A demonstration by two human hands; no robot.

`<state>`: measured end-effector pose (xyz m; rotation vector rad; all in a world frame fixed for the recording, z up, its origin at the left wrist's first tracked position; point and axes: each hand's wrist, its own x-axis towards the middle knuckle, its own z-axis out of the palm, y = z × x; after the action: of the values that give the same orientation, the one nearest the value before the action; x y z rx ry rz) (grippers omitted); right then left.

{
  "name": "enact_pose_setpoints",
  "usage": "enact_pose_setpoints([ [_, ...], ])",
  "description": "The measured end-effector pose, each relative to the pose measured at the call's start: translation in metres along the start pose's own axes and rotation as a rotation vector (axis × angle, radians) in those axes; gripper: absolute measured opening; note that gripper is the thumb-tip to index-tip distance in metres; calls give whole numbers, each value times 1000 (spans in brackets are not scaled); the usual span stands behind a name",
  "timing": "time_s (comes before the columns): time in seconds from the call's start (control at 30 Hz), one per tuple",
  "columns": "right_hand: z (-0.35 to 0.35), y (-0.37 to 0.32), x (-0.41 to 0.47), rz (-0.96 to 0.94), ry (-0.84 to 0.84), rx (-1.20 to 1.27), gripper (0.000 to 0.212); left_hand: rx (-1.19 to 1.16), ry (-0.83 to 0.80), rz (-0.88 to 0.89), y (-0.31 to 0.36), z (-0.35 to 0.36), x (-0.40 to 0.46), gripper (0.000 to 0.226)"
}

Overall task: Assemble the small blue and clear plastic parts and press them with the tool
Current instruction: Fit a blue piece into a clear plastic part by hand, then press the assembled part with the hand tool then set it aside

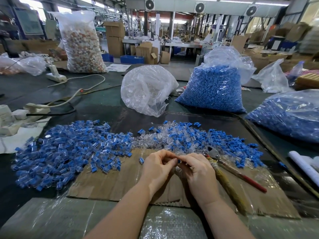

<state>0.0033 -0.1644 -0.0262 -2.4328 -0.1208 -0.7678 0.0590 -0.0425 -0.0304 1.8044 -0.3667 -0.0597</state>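
Observation:
My left hand (158, 167) and my right hand (196, 169) meet fingertip to fingertip over a cardboard sheet (110, 185). Together they pinch a small blue part (179, 161), and a clear part may sit with it, mostly hidden by the fingers. A pliers-like press tool (224, 167) with a red handle and a tape-wrapped handle lies just right of my right hand. Left of my hands spreads a big pile of joined blue and clear pieces (65, 152). Beyond my hands lies a mixed heap of loose clear and blue parts (195, 137).
A bag of clear parts (146, 88), a full bag of blue parts (214, 88) and another blue bag (290, 116) stand at the back and right. Power strips and cables (38, 107) lie at the left. Bubble wrap (103, 219) covers the near table edge.

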Motion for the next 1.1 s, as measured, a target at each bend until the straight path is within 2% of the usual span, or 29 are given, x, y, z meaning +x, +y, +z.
enact_pose_setpoints([
  [0.07, 1, 2, 0, -9, 3, -42, 20, -33, 1, -20, 0, 1, 0, 12],
  [0.17, -3, 2, 0, 23, 29, -119, 25, -68, 5, -44, 0, 1, 2, 13],
  [0.3, -23, 4, 3, 291, 31, -359, 38, -98, 14, -64, 1, -1, 3, 16],
  [0.43, -52, 18, 3, 671, -287, -708, 59, -128, 33, -118, 3, -2, 5, 11],
  [0.53, -66, 27, -1, 825, -508, -734, 76, -165, 33, -145, 5, -3, 5, 6],
  [0.63, -67, 29, -4, 832, -524, -736, 68, -246, 32, -185, 7, -4, 4, 4],
  [0.73, -63, 23, -6, 753, -443, -736, 46, -322, 42, -233, 9, -3, 5, 4],
  [0.8, -62, 19, -4, 689, -382, -740, 40, -381, 54, -278, 12, -4, 6, 5],
  [0.87, -63, 16, 1, 590, -351, -690, 35, -408, 65, -309, 15, -7, 9, 5],
  [0.93, -64, 10, 9, 521, -362, -513, 30, -416, 72, -323, 18, -8, 12, 5],
  [1.1, -61, -15, 29, 627, -486, 127, 32, -409, 101, -316, 24, -7, 23, 3],
])
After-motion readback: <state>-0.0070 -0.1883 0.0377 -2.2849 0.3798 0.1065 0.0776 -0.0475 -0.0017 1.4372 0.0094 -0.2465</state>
